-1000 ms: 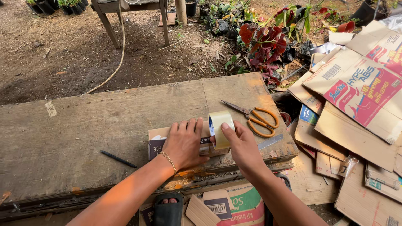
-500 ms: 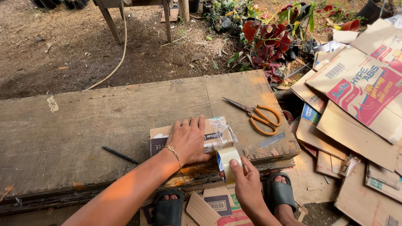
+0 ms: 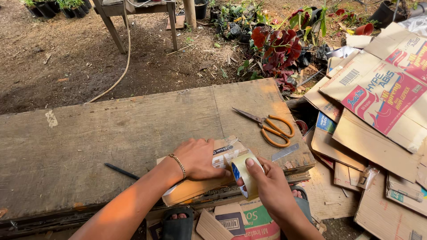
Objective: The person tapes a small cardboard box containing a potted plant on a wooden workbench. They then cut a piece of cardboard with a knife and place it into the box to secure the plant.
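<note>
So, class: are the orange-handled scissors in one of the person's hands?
No: the scissors lie untouched on the wooden board, while the right hand holds the tape roll.

Cardboard packet [image 3: 209,171] largely covered by left hand [image 3: 198,158], tape roll [image 3: 244,178] partly hidden behind right hand [image 3: 271,189], far chair [image 3: 142,18] cropped at top edge

A single view is given, taken from the head and tilted steeply down over the near edge of the weathered grey wooden board table [image 3: 111,133], close enough that both forearms fill the lower frame. Bare soil and flattened brown cardboard sheets [image 3: 378,102] are taken in beyond its far and right edges.
</note>
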`<state>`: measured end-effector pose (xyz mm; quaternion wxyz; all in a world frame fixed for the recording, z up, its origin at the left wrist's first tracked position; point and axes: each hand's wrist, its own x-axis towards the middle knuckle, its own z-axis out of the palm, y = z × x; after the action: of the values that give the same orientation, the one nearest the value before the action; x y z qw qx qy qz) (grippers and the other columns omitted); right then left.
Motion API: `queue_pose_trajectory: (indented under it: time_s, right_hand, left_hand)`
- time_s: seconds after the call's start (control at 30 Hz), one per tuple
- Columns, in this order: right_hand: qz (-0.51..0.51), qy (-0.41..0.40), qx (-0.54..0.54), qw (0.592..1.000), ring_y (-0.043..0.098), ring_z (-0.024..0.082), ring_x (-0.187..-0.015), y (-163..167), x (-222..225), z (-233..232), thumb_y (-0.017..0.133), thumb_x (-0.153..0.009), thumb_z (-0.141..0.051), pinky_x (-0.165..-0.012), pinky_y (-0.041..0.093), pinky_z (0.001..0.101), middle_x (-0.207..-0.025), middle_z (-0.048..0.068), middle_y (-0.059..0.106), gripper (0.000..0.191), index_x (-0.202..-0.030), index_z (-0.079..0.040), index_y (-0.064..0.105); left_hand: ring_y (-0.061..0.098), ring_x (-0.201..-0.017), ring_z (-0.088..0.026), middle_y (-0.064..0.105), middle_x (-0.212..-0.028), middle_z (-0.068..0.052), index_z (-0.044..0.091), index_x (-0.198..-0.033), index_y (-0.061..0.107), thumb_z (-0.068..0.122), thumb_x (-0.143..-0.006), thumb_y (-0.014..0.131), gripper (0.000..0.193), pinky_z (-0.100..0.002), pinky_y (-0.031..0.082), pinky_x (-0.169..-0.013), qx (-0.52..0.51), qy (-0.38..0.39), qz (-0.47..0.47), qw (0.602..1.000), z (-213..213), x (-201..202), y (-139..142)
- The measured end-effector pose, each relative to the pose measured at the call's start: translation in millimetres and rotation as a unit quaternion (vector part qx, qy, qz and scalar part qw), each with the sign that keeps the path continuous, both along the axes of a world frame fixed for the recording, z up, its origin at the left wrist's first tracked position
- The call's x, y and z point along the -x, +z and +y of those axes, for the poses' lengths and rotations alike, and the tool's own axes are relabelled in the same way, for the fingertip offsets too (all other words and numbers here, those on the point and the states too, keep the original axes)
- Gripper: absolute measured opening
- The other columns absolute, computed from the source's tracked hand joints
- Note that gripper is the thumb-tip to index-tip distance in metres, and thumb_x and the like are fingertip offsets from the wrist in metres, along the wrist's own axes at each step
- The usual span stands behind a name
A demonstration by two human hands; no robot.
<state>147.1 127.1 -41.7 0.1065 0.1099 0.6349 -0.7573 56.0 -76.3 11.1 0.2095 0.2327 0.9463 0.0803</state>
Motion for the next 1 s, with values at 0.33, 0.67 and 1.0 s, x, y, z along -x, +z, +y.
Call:
queue_pose_trajectory:
  time_s: [0.33, 0.67, 1.0]
  right_hand:
    - [-0.002, 0.037, -0.018, 0.999, 0.066, 0.011, -0.069, 34, 51, -14, 0.054, -0.100, -0.031, -0.064, 0.055, 0.0273, -0.085, 0.007, 0.075, 0.039, -0.113, 0.002, 0.069]
    - [-0.022, 0.057, -0.009, 0.998, 0.067, 0.013, -0.067, 30, 83, -17, 0.058, -0.097, -0.038, -0.062, 0.056, 0.0307, -0.082, 0.006, 0.073, 0.042, -0.105, 0.002, 0.069]
    - [-0.048, 0.045, -0.005, 0.998, 0.066, 0.015, -0.064, 42, 111, -26, 0.053, -0.100, -0.046, -0.062, 0.057, 0.0328, -0.079, 0.007, 0.071, 0.047, -0.098, -0.001, 0.069]
  left_hand:
    - [0.042, -0.138, -0.047, 0.025, -0.147, -0.046, -0.021, -0.143, 0.020, 0.079, -0.077, 0.085, 0.136, -0.044, 0.044, -0.100, -0.147, -0.146, -0.001, 0.978, -25, 87, -88]
    - [0.067, -0.102, -0.014, 0.073, -0.122, -0.011, 0.018, -0.153, 0.047, 0.022, -0.081, 0.078, 0.079, -0.034, 0.055, -0.091, -0.367, -0.097, -0.291, 0.878, -20, 98, -87]
    - [0.060, -0.116, -0.036, 0.061, -0.127, -0.021, -0.004, -0.147, 0.037, 0.072, -0.067, 0.078, 0.118, -0.050, 0.045, -0.096, -0.062, -0.045, 0.301, 0.951, -13, 12, -51]
